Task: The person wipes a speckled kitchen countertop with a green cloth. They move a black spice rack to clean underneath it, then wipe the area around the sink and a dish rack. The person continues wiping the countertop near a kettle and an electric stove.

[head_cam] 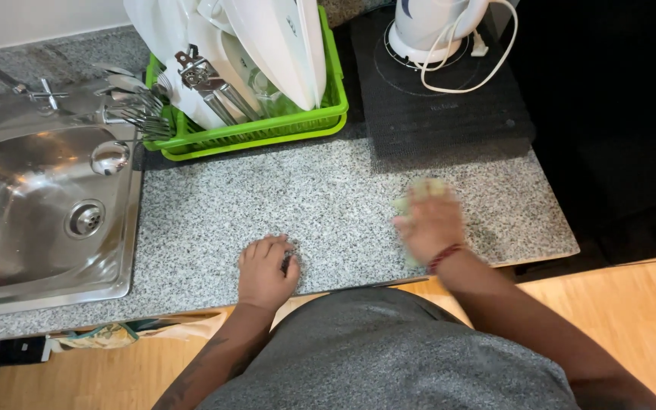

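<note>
The right hand (430, 224) sits right of the frame's centre, palm down and pressed flat on a pale green cloth (419, 190) that lies on the speckled grey stone desk (267, 205). The hand is blurred, so its fingers cannot be told apart; they look spread over the cloth rather than curled round it. The cloth shows as a light patch above the fingertips and as a sliver below the wrist. A red band (444, 257) circles that wrist, and the forearm runs down and to the right toward the lower right corner of the frame.

The left hand (266, 269) rests at lower centre, near the desk's front edge, knuckles up and fingers bent loosely downward with the tips on the stone. Something small and dark shows by the thumb; whether the hand holds it cannot be told. Its forearm drops toward the bottom of the frame, beside a grey shirt.

At the left lies a steel sink (9, 228). At upper centre a bright green dish rack (260, 133) carries white plates (282, 45) and cutlery (134, 106). At upper right a white kettle (427, 23) with a looped cord stands on a black hob (449, 114).
</note>
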